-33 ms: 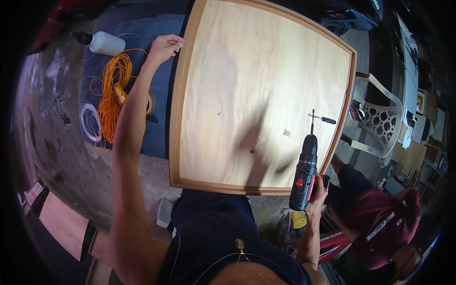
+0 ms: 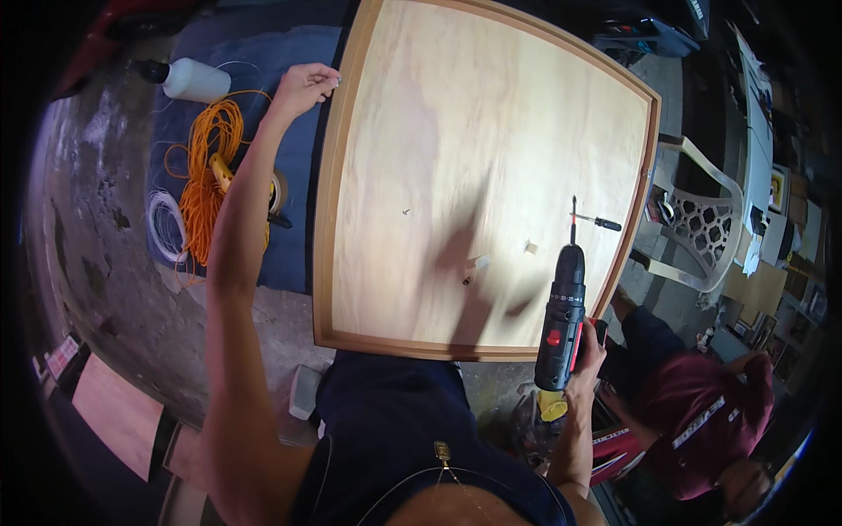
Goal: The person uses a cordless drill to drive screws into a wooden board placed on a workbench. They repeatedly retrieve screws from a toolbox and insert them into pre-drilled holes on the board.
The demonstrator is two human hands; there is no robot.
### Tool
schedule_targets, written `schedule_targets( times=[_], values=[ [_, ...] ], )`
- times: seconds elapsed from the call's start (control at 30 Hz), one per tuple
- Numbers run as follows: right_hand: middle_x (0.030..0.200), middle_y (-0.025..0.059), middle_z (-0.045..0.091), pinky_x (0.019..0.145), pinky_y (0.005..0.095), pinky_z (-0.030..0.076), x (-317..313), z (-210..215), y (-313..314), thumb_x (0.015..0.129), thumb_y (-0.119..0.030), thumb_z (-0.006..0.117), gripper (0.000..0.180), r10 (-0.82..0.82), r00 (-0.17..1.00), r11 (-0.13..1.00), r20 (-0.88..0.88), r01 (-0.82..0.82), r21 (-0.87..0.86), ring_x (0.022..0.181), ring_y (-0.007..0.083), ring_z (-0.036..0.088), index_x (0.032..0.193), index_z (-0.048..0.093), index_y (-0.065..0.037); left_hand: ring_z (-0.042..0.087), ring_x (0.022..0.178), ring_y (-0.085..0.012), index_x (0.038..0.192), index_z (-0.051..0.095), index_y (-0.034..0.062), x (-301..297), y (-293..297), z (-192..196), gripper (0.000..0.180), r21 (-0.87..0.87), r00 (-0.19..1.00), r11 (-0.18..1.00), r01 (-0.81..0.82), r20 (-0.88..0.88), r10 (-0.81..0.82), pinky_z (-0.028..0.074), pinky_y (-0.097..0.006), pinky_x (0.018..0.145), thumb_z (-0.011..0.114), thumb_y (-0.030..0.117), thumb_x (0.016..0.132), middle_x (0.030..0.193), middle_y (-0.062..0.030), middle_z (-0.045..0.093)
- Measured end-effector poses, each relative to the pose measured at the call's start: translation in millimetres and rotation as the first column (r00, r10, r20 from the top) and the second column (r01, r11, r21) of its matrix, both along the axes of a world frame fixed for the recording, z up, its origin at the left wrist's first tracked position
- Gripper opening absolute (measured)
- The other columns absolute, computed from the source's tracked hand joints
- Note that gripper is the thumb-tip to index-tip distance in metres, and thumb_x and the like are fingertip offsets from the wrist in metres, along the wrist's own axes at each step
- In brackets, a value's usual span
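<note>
My right hand (image 2: pixel 589 344) holds a drill (image 2: pixel 561 320). It is black with a red button and a yellow bottom, and my fingers wrap tight around its grip. Its thin metal bit points up over the board (image 2: pixel 456 158).

The board is a big, flat, pale piece of wood with soft wavy grain. A darker wood frame (image 2: pixel 326 219) runs around its edge. A small screwdriver (image 2: pixel 598 223) lies on the board just beside the bit. Two little pale wood bits (image 2: pixel 530 248) and a tiny screw (image 2: pixel 405 211) lie on it too.

My left hand (image 2: pixel 305 86) reaches far up and pinches the top left edge of the frame, fingers curled in.

On the rough grey floor (image 2: pixel 105 254), left of the board, lie a loopy orange cord (image 2: pixel 210 175) and a white bottle (image 2: pixel 195 80).

Nothing differs from the earlier picture: the drill, both hands and the board sit the same.
</note>
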State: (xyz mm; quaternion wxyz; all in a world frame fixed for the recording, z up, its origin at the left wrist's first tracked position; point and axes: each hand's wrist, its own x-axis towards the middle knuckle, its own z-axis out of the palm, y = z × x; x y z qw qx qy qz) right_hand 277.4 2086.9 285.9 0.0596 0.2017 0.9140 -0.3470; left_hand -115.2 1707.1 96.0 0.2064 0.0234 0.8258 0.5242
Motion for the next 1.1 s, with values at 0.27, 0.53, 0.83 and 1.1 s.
schedule_targets(
  times=[0.27,0.53,0.83,1.1],
  values=[
    [0.069,0.0001,0.060,0.057,0.0224,0.046,-85,12,-26,0.058,-0.012,0.075,0.041,0.008,0.995,0.984,0.101,0.010,-0.179,0.060,0.0080,0.055,0.094,0.059,-0.002,0.060,0.070,-0.0085,0.093,0.063,0.0001,-8,-3,4,0.013,0.067,0.998,0.997,0.043,0.032,-0.046,0.050,-0.022,0.063,0.059,0.006,0.083,0.077,-0.0054,0.065],
    [0.079,0.0054,0.061,0.058,0.0310,0.047,-150,6,-40,0.069,-0.014,0.066,0.023,0.243,0.950,0.937,0.198,-0.177,-0.301,0.069,0.0167,0.059,0.088,0.059,-0.003,0.061,0.066,-0.0101,0.091,0.065,-0.0001,-13,-1,5,0.015,-0.041,0.998,0.998,0.046,0.043,-0.044,0.050,-0.023,0.063,0.061,0.009,0.081,0.074,-0.0070,0.066],
    [0.074,0.0022,0.060,0.048,0.0233,0.043,-247,-15,-87,0.076,-0.016,0.070,0.027,0.244,0.941,0.815,0.236,-0.066,-0.576,0.051,0.0071,0.052,0.096,0.060,-0.001,0.064,0.071,-0.0144,0.094,0.064,0.0025,5,11,-3,0.017,-0.144,0.983,0.987,-0.078,-0.178,0.052,0.049,-0.026,0.067,0.062,0.013,0.081,0.081,-0.0095,0.067],
    [0.065,0.0016,0.054,0.048,0.0226,0.041,-294,-29,-116,0.074,-0.014,0.069,0.028,0.296,0.908,0.805,0.298,-0.069,-0.590,0.047,0.0070,0.048,0.097,0.058,-0.001,0.064,0.077,-0.0120,0.096,0.063,0.0008,14,15,2,0.018,-0.115,0.973,0.985,-0.132,-0.204,0.107,0.048,-0.024,0.069,0.061,0.013,0.083,0.086,-0.0112,0.068]
  ],
)
